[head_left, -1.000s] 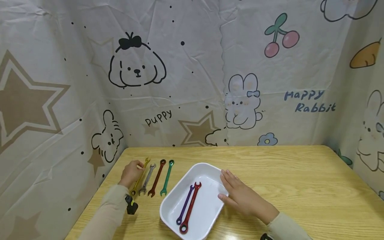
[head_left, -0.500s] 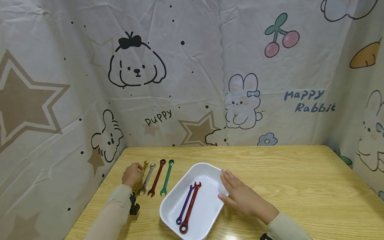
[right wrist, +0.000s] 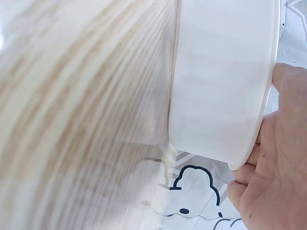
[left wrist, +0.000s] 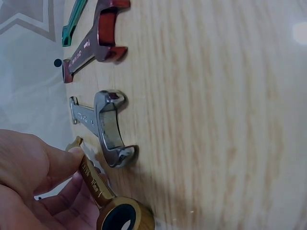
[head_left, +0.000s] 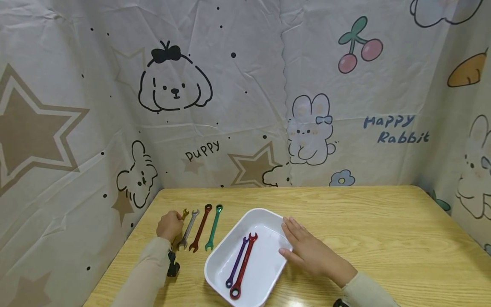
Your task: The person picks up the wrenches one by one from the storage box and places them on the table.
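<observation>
My left hand (head_left: 169,226) pinches a gold combination wrench (left wrist: 93,182) between thumb and fingers at the left end of a row. Its ring end shows near the tabletop in the left wrist view; much of the shaft is hidden in the head view. Beside it lie a silver wrench (head_left: 189,229), a dark red wrench (head_left: 201,228) and a green wrench (head_left: 214,227). The white tray (head_left: 268,264) holds a purple wrench (head_left: 237,261) and a red wrench (head_left: 244,264). With fingers extended, my right hand (head_left: 308,251) rests against the tray's right rim.
A light wooden table (head_left: 368,230) carries everything. Behind and along both sides hangs a pale printed curtain (head_left: 245,106), close to the table's left edge.
My left hand has shifted slightly down and right along the gold wrench, and less of the wrench's top shows. The tray and right hand stay put.
</observation>
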The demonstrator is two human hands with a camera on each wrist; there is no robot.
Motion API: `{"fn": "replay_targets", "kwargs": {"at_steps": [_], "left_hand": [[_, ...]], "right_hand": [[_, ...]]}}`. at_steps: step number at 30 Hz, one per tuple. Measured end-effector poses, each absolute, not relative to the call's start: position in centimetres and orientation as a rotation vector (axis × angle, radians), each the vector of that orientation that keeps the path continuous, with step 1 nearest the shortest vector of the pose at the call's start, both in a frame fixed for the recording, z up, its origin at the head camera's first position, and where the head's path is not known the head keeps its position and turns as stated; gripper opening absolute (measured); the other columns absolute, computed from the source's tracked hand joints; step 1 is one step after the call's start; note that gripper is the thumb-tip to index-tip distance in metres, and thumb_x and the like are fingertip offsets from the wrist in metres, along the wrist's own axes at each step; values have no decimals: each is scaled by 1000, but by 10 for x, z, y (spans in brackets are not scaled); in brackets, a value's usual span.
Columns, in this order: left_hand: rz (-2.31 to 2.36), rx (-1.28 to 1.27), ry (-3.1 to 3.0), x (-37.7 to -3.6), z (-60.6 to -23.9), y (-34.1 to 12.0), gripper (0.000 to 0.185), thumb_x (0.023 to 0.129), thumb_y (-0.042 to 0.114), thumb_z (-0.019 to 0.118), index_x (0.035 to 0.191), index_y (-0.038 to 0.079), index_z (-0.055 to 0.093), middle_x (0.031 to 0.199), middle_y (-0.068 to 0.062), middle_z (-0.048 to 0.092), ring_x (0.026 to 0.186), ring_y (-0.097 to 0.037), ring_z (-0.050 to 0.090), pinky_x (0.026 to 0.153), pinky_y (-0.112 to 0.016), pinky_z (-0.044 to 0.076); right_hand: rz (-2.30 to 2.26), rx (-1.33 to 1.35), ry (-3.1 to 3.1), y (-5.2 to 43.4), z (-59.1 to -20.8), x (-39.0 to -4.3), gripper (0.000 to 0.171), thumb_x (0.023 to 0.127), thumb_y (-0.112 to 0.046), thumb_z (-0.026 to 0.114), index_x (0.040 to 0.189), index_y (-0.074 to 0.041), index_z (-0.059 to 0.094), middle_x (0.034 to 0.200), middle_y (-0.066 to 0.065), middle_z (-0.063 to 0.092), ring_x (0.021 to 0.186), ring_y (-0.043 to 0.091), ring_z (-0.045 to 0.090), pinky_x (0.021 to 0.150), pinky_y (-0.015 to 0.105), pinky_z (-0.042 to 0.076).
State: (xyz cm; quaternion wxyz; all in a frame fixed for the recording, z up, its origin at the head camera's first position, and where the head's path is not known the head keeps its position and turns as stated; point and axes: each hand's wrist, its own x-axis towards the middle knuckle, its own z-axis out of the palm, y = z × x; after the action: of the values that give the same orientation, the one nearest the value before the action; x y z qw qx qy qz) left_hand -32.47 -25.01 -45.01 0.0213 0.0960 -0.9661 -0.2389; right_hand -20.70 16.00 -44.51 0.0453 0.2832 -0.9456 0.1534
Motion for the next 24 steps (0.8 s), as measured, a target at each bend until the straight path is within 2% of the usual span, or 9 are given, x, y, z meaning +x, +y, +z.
{"fn": "replay_targets", "kwargs": {"at_steps": [7,14,24], "left_hand": [[-713,284,-2949,-326,-453,-251,14,88,7,61,83,-5,68,78,-18,68,64,-28,63,53,-40,50],[-667,267,-2894,-325,-455,-251,14,85,4,61,75,-4,66,73,-18,66,66,-34,64,56,-45,51],[-624,238,-2859,-322,-458,-249,21,84,0,58,63,-1,55,61,-14,58,57,-29,57,48,-42,45]], "right_hand": [[473,864,-2885,160,-445,-207,72,101,-50,34,146,6,28,156,21,19,144,37,16,114,50,20],[483,861,-2885,160,-446,-207,72,101,-50,35,146,6,28,156,21,18,144,37,15,114,49,20],[486,852,-2891,160,-446,-206,73,101,-50,34,146,6,27,156,20,19,145,36,15,114,49,19]]}}
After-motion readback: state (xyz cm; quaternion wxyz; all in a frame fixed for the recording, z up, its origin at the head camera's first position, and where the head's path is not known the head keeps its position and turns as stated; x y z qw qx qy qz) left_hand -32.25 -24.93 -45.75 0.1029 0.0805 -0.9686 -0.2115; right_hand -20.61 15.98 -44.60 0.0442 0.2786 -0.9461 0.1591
